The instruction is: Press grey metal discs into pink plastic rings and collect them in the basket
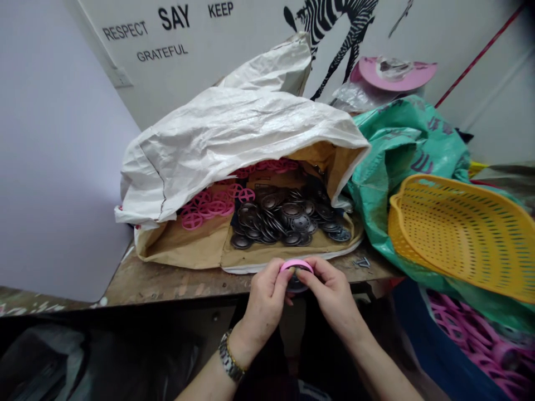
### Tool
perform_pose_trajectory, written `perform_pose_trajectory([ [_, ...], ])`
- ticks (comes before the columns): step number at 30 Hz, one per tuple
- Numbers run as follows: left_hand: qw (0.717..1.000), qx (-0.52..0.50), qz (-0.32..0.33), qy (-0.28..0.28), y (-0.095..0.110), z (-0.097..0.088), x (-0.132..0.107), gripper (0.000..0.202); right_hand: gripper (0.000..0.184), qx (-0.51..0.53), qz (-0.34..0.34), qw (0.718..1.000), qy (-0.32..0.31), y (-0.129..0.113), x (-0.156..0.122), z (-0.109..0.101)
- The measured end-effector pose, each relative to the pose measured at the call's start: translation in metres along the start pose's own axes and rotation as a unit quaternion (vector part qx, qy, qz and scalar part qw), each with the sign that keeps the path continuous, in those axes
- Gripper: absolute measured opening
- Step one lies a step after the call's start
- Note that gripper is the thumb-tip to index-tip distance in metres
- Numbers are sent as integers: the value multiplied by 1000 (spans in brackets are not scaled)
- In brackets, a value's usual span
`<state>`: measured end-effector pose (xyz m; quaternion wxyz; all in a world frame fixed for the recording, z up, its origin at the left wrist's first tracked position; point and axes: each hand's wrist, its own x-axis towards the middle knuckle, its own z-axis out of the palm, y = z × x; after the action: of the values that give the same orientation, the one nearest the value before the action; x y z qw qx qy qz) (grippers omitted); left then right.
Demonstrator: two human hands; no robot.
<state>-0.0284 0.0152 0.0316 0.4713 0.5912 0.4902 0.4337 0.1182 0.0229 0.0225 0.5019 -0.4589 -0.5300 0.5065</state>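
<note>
My left hand [265,303] and my right hand [332,295] meet just below the table's front edge. Both pinch a small pink plastic wheel [296,265] with a dark round disc [296,284] pressed against its underside. A metal watch sits on my left wrist. Straight ahead lies an open white sack [234,139] with a brown lining. Inside it rest a pile of dark round discs [284,220] on the right and pink spoked wheels [213,203] on the left.
A yellow perforated basket [463,234] lies tilted at the right on a green bag [401,150]. More pink wheels [472,334] fill a bag at the lower right. The worn wooden table edge [167,284] runs in front. A wall stands behind.
</note>
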Motion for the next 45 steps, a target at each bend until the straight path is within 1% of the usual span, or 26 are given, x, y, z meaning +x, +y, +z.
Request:
perform_pose_trajectory([
  [2,1000,-1,-13,-13,0,0,2,30,21,25,12,999,17,2,1,2],
  [5,997,1,-22,-73,3,-3,5,26,25,63,34,997,36,4,5,0],
  [7,995,9,-22,-99,5,-5,4,28,24,72,41,996,39,2,6,-2],
  [9,995,4,-27,-100,6,-7,1,34,21,74,41,996,18,-3,5,-4],
  [11,995,-17,-35,-94,5,-8,-3,34,18,70,35,997,-20,-9,2,-5],
  [13,995,-36,-37,-91,2,-8,-5,33,16,52,23,998,-36,-12,-3,-4],
  [16,995,-38,-34,-84,-1,-3,-6,31,14,15,-4,1000,2,-11,-9,-3],
  [18,995,-38,-33,-82,-2,3,-6,30,15,5,-10,1000,20,-8,-12,-5],
  [21,994,-37,-30,-102,3,15,-6,35,17,-12,0,1000,11,-10,-18,-16],
  [23,992,-2,5,-127,9,20,-3,41,18,-48,-7,999,20,-19,-21,-32],
  [25,985,81,78,-134,16,20,6,42,21,-116,-35,990,73,-33,-22,-59],
  [26,975,140,118,-124,19,18,12,41,24,-163,-50,978,117,-41,-20,-76],
  [27,961,205,152,-105,21,15,20,40,28,-217,-68,960,165,-48,-18,-96],
  [28,942,273,176,-81,24,12,30,40,32,-277,-79,935,205,-54,-14,-117],
  [29,920,339,189,-54,25,8,41,40,38,-339,-66,909,232,-59,-8,-140],
  [30,895,401,192,-32,27,5,54,41,43,-393,-57,879,265,-62,-1,-163],
  [32,847,501,178,-7,31,0,80,46,50,-481,-14,832,278,-61,14,-205],
  [33,827,537,164,-4,32,-1,93,49,49,-508,19,818,269,-58,23,-222],
  [34,813,562,149,0,34,-1,105,51,48,-519,37,817,249,-53,30,-236],
  [35,806,576,139,2,35,-1,116,53,47,-520,53,821,229,-47,37,-248],
  [36,801,583,131,4,36,0,125,53,47,-524,67,822,212,-40,43,-256],
  [38,800,587,124,5,37,4,141,51,50,-535,79,819,193,-26,50,-266],
  [40,800,588,117,3,36,7,153,47,52,-550,63,810,195,-17,51,-269],
  [42,802,587,114,-3,34,9,161,41,53,-553,22,808,201,-16,46,-266],
  [45,808,576,119,-5,31,8,169,35,54,-543,-43,809,221,-29,31,-248],
])
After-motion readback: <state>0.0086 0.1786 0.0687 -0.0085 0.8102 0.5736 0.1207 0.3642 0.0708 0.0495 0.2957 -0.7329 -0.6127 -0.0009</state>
